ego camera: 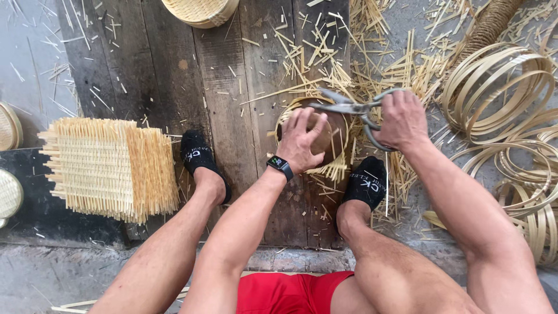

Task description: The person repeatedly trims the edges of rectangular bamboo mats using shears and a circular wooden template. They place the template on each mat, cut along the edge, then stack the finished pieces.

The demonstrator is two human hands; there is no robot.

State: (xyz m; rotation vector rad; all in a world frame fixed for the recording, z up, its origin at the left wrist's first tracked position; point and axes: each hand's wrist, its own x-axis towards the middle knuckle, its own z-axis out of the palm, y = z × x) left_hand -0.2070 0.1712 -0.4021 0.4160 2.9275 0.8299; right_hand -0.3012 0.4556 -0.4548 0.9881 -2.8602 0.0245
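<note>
**Left hand pins the round piece, right hand works the shears**

Left hand (302,139): palm down on a round woven piece (325,136), fingers spread and curved over its top, pressing it flat. Wrist bent slightly, forearm runs from near-centre up to the hand. Black watch (280,165) on that wrist.

Right hand (401,122): fingers curled through the handle loops of metal shears (349,107), gripping them closed-fisted. Blades point left, crossing the far edge of the round piece, just beyond the left fingertips. Can't tell whether the blades are parted or closed. Right forearm comes in from the near right, elbow out.

Round piece sits on dark wooden planks (174,75), centre of the scene, between the two feet in black socks (197,154). Loose strip ends stick out around its rim.

Around it:
- Stack of square woven mats (104,166), left, frayed edges, beside the left foot.
- Pile of bamboo hoops (500,93), right, well apart from the hands.
- Cut bamboo scraps (325,52) scattered on the planks, far side and right.
- Round basket (200,10) at the far edge, partly out of frame.
</note>
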